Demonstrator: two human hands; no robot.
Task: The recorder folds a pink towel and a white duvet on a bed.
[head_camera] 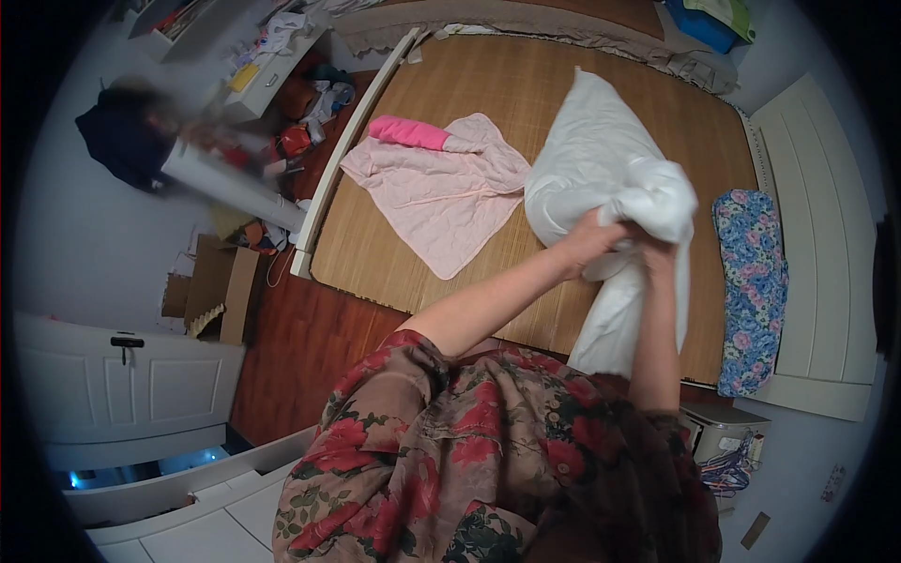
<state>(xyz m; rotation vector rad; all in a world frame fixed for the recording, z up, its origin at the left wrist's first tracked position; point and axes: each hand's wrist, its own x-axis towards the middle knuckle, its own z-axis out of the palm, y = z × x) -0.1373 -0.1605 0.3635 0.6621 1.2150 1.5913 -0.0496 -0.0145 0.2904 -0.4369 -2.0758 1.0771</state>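
Observation:
A white quilt [598, 148] is bunched up over the bamboo mat [450, 77] of the bed. Its far end comes to a point on the mat, and a long fold hangs down toward my body. My left hand [593, 243] grips the gathered part from the left side. Close beside it, my right hand [656, 252] holds the same bunch, its fingers partly hidden by the fabric. Left of the quilt, a pale pink quilted blanket [450, 204] lies spread on the mat, with a bright pink rolled piece [408, 132] on its upper edge.
A blue floral pillow [752, 295] lies by the white headboard [816, 246]. The low footboard [352, 148] bounds the bed's left side. A person in dark clothing [130, 137], blurred, is at the far left. An open cardboard box [218, 288] stands on the wooden floor [310, 352].

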